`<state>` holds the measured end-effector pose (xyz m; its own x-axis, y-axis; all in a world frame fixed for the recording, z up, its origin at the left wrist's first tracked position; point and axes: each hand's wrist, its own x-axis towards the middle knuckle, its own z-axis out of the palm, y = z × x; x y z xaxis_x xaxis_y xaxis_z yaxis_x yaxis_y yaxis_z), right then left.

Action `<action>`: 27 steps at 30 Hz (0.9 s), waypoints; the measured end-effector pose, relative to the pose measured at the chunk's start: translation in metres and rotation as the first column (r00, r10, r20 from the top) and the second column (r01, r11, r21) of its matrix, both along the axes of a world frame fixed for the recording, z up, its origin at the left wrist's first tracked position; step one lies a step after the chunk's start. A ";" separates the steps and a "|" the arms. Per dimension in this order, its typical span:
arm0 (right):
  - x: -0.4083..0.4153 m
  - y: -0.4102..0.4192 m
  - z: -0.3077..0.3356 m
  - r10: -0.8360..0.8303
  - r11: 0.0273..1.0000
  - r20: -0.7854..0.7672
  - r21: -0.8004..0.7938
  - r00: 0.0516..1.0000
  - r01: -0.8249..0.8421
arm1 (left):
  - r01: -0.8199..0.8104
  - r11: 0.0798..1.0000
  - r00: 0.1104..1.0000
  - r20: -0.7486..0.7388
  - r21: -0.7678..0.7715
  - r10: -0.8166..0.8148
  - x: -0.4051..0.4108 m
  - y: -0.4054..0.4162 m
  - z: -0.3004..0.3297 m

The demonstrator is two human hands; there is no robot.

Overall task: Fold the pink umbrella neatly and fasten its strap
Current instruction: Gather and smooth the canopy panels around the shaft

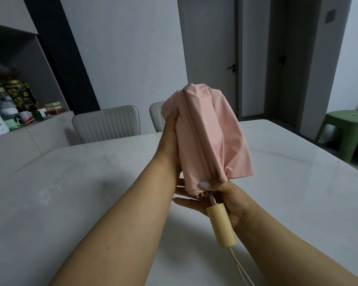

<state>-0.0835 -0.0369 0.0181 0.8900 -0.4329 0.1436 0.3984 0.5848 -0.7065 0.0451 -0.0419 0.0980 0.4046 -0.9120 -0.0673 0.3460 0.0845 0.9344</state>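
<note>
Two hands hold the umbrella [209, 137] above the table [74, 182], tip pointing away. Left hand [170, 141] lies along the canopy's left side, fingers hidden behind the fabric, so its grip cannot be told. Right hand [219, 195] is clamped round the canopy's lower edge, just above the handle [220, 226], thumb on the fabric. Progress, judged: ribs collapsed and shaft retracted; panels loose and billowing, not yet pleated or wrapped. Strap not visible; fastening remains to be done

strap: hidden | cord [239, 267]: cut off btm edge | left hand [170, 139] fingers: behind canopy [207, 137]
</note>
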 end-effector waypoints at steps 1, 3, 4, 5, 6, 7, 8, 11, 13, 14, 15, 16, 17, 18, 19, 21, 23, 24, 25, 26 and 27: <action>-0.001 0.000 0.001 0.014 1.000 0.000 -0.001 1.000 -0.014 | -0.008 1.000 1.000 0.007 0.002 0.008 0.000 0.000 -0.001; -0.003 0.001 0.003 -0.004 0.999 -0.048 -0.049 0.999 0.002 | -0.028 0.999 0.999 0.025 -0.018 0.029 0.002 0.001 -0.002; -0.005 0.002 0.005 -0.023 0.998 -0.080 -0.066 0.997 0.018 | -0.024 0.999 0.999 0.033 -0.033 0.025 0.004 0.000 -0.001; -0.006 0.003 0.006 -0.046 0.997 -0.109 -0.062 0.993 0.039 | -0.014 0.999 0.999 0.040 -0.048 0.016 0.006 0.001 -0.002; -0.008 0.004 0.007 -0.066 0.997 -0.130 -0.039 0.989 0.062 | -0.003 0.998 0.999 0.045 -0.056 0.005 0.007 0.002 -0.002; -0.008 0.005 0.009 -0.082 0.997 -0.144 -0.009 0.986 0.082 | -0.002 0.998 0.999 0.047 -0.060 0.005 0.007 0.003 -0.003; -0.009 0.006 0.010 -0.094 0.995 -0.159 0.019 0.983 0.099 | -0.006 0.998 0.999 0.045 -0.064 0.009 0.007 0.004 -0.005; -0.010 0.006 0.013 -0.110 0.991 -0.227 0.045 0.968 0.123 | -0.021 0.995 1.000 0.017 -0.096 0.023 0.004 0.006 -0.011; -0.011 0.005 0.014 -0.092 0.993 -0.268 0.042 0.959 0.107 | -0.046 0.994 0.999 -0.019 -0.098 0.044 0.004 0.005 -0.016; -0.010 0.004 0.013 -0.082 0.994 -0.276 0.044 0.958 0.098 | -0.065 0.995 0.997 -0.038 -0.081 0.062 0.005 0.004 -0.019; -0.010 0.004 0.012 -0.079 0.995 -0.279 0.044 0.957 0.095 | -0.084 0.995 0.995 -0.054 -0.055 0.081 0.006 0.003 -0.021; -0.008 0.004 0.011 -0.086 0.994 -0.277 0.036 0.957 0.100 | -0.089 0.996 0.994 -0.068 -0.030 0.087 0.007 0.003 -0.022; -0.007 0.004 0.010 -0.105 0.993 -0.274 0.019 0.956 0.115 | -0.084 0.996 0.994 -0.075 -0.009 0.083 0.007 0.002 -0.023; -0.006 0.004 0.009 -0.132 0.991 -0.272 -0.006 0.953 0.135 | -0.074 0.997 0.994 -0.075 0.005 0.074 0.008 0.002 -0.022; -0.006 0.003 0.008 -0.161 0.987 -0.272 -0.034 0.949 0.158 | -0.058 0.998 0.995 -0.076 0.012 0.059 0.009 0.002 -0.021; -0.006 -0.001 0.007 -0.235 0.971 -0.287 -0.108 0.929 0.213 | -0.061 0.998 0.997 -0.040 0.014 0.062 0.015 -0.002 -0.016; -0.008 -0.005 0.007 -0.329 0.941 -0.318 -0.195 0.889 0.278 | -0.216 0.975 0.970 0.128 0.047 0.209 0.029 -0.010 -0.009; -0.008 -0.008 0.007 -0.366 0.925 -0.332 -0.234 0.869 0.300 | -0.329 0.942 0.914 0.271 0.062 0.302 0.036 -0.014 -0.002; -0.009 -0.009 0.006 -0.393 0.911 -0.340 -0.267 0.854 0.313 | -0.425 0.905 0.833 0.405 0.030 0.378 0.042 -0.017 0.009; -0.009 -0.010 0.006 -0.413 0.899 -0.349 -0.305 0.841 0.315 | -0.471 0.881 0.750 0.506 -0.043 0.426 0.046 -0.018 0.022; -0.009 -0.010 0.006 -0.425 0.889 -0.357 -0.338 0.832 0.309 | -0.470 0.873 0.671 0.591 -0.129 0.448 0.048 -0.019 0.037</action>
